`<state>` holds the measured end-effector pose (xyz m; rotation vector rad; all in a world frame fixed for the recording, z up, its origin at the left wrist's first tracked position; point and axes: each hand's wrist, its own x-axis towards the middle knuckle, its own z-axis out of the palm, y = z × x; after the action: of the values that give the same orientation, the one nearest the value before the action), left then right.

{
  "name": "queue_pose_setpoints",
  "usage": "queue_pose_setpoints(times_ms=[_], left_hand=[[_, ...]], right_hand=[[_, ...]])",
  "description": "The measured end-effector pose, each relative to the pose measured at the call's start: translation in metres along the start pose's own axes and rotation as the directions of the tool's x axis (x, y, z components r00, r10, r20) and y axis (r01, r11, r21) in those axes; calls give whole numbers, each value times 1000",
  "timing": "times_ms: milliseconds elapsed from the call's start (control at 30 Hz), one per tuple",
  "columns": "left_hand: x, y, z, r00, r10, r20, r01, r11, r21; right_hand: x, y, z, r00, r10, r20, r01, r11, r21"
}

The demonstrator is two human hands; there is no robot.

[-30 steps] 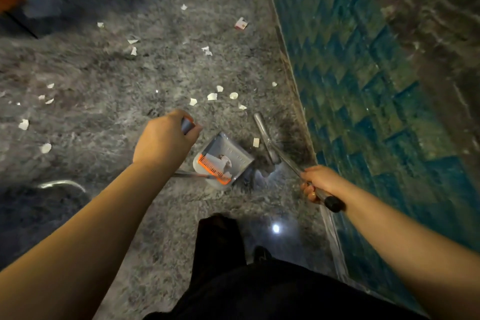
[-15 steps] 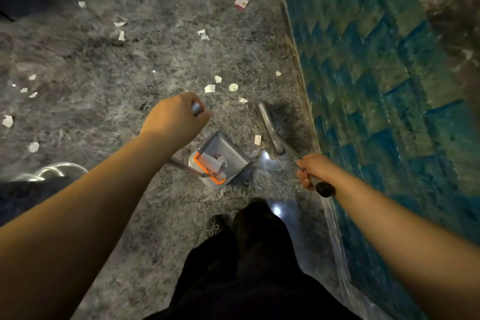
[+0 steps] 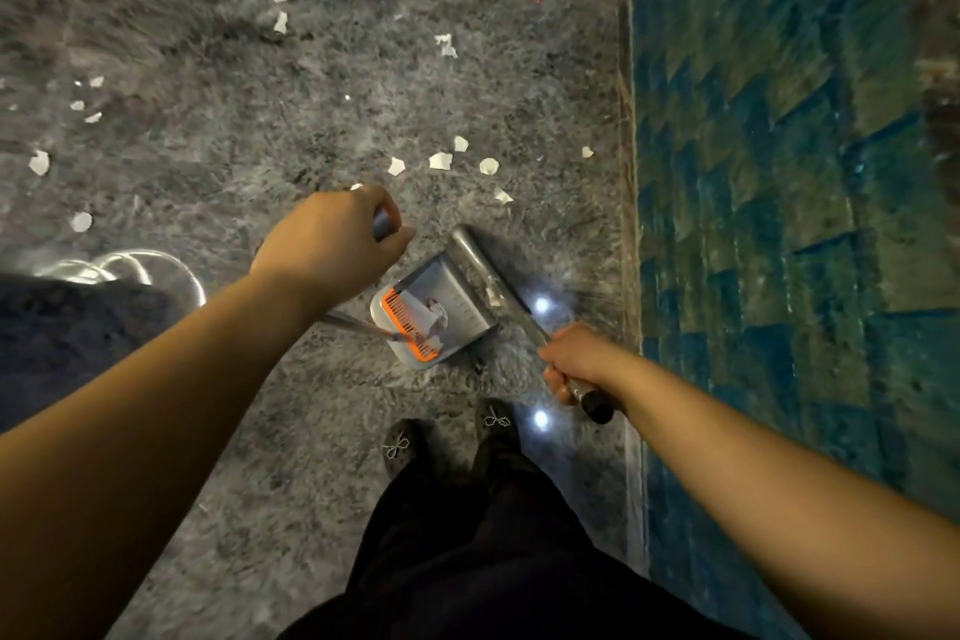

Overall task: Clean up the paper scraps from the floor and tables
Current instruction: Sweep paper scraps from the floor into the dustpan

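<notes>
Hands (image 3: 332, 244) grip metal handles, torn scraps (image 3: 440, 161)

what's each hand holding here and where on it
The left hand grips the top of the dustpan handle. The right hand grips the broom handle near its black end cap.
</notes>
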<state>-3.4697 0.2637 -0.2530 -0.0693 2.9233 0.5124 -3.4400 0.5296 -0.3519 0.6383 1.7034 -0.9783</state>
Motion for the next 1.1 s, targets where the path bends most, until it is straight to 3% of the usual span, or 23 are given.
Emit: queue_pose_setpoints(times_ms=[133, 267, 467, 633, 800, 1100], left_hand=[[-11, -5, -6, 997, -47, 53, 47, 999, -2], [-33, -22, -21, 988, -147, 36, 149, 987, -63], [-97, -54, -31, 934, -354, -41, 349, 931, -105], [-161, -93, -46, 821, -548, -159, 516, 832, -204], [-220, -145, -58, 650, -734, -195, 675, 676, -294], [-333, -254, -78, 425, -878, -221, 795, 479, -373]], right_hand=[[-10, -7, -8, 984, 57, 169, -91, 974, 206], [-24, -18, -6, 970, 37, 241, -76, 985, 152], [-42, -39, 29, 973, -18, 229, 15, 1000, 14], [-55, -73, 77, 955, -89, 282, 124, 987, -107], [-62, -110, 147, 944, -75, 320, 149, 965, -214], [-68, -146, 304, 940, -63, 335, 176, 931, -319]])
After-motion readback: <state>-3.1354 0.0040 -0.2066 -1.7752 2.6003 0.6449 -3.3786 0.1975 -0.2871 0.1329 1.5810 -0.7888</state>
